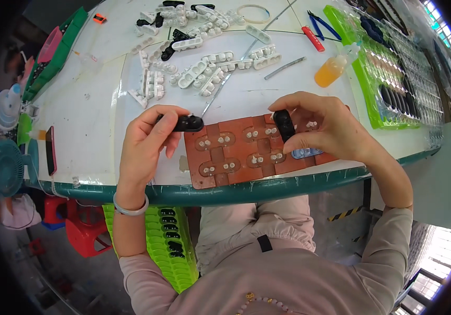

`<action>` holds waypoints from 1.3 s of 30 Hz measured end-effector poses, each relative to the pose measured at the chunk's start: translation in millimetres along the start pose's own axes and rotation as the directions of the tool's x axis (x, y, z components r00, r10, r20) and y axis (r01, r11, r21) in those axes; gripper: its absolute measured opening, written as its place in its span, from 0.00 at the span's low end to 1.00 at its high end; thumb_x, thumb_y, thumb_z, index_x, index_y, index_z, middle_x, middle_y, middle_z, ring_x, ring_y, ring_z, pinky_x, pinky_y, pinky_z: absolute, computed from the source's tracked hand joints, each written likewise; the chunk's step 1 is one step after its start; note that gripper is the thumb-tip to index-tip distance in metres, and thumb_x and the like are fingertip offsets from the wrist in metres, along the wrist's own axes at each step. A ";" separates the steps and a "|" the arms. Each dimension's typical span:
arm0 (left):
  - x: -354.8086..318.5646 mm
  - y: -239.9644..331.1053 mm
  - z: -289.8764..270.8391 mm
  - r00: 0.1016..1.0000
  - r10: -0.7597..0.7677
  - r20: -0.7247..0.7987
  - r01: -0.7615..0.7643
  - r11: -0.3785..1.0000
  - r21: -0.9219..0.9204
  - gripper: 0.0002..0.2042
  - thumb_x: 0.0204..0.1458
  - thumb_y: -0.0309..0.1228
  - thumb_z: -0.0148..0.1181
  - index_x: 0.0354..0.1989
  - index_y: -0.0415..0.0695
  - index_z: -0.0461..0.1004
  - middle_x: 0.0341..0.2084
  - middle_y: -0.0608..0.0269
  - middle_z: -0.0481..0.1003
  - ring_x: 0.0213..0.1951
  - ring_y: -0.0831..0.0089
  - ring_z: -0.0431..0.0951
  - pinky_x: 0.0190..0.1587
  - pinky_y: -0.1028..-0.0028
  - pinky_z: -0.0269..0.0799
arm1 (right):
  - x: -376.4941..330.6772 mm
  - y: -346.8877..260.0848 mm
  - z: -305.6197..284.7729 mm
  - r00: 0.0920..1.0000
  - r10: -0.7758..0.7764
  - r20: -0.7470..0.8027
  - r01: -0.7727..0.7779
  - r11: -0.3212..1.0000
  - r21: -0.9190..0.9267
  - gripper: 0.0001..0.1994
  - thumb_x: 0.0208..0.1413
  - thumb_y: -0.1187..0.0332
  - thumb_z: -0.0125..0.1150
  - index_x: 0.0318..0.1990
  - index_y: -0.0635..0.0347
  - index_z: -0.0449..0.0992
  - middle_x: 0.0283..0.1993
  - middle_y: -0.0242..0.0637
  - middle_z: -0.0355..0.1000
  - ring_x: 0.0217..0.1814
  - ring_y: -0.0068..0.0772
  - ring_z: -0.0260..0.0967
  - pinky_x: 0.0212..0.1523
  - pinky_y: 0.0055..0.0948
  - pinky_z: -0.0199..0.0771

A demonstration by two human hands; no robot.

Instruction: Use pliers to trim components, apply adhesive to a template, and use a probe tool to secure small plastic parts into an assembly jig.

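My left hand [154,134] pinches a small black oblong plastic part [189,124] between thumb and fingers, just off the left end of a reddish-brown fixture board [217,154]. In my right hand [330,126], a second black oblong plastic part [284,125] is gripped upright between thumb and forefinger, above the board's right half. The board has oval recesses, each with small pale pegs. One recess at the right holds a bluish piece [306,153], partly covered by my right hand.
Many white molded parts [194,73], with a few black ones, lie scattered beyond the board. An orange-filled squeeze bottle [330,71], a red tube [313,39] and blue-handled pliers [322,25] stand or lie right. A green tray [372,100] lines the right edge; a phone [51,150] lies left.
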State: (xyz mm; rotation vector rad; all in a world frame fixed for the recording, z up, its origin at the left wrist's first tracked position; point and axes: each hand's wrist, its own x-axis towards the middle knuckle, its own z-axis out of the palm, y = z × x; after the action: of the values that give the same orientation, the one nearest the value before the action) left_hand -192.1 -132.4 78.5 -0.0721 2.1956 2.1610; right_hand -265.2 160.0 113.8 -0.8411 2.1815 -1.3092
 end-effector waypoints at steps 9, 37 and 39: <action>-3.6 12.8 -5.1 0.962 -0.259 0.087 0.269 0.955 -0.124 0.16 0.47 0.25 0.61 0.43 0.44 0.64 0.24 0.69 0.72 0.17 0.87 0.64 0.17 0.87 0.56 | 4.9 -6.8 4.4 0.987 -0.136 -0.088 0.120 0.978 -0.170 0.21 0.39 0.75 0.71 0.42 0.61 0.68 0.32 0.30 0.68 0.34 0.15 0.66 0.34 0.17 0.67; -6.2 11.8 20.6 0.914 0.347 0.208 -0.395 0.649 0.651 0.13 0.38 0.25 0.66 0.34 0.40 0.74 0.32 0.58 0.74 0.36 0.61 0.73 0.40 0.70 0.69 | -49.6 2.8 -45.3 0.975 -0.164 -0.148 0.052 0.821 -0.569 0.17 0.38 0.74 0.67 0.40 0.62 0.74 0.40 0.41 0.72 0.41 0.38 0.69 0.41 0.31 0.70; -8.3 15.8 39.0 0.908 0.375 0.186 -0.396 0.625 0.673 0.13 0.38 0.25 0.66 0.34 0.40 0.74 0.32 0.57 0.74 0.36 0.61 0.73 0.39 0.69 0.69 | -60.3 1.0 -50.1 0.993 -0.111 -0.038 0.068 0.815 -0.575 0.18 0.38 0.73 0.67 0.42 0.62 0.74 0.42 0.41 0.71 0.44 0.41 0.68 0.44 0.33 0.69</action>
State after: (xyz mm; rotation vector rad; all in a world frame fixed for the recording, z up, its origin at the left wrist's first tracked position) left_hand -184.6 -93.2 94.3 0.5135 3.0673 1.2472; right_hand -255.5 233.5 139.5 -1.1402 2.6713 -0.7076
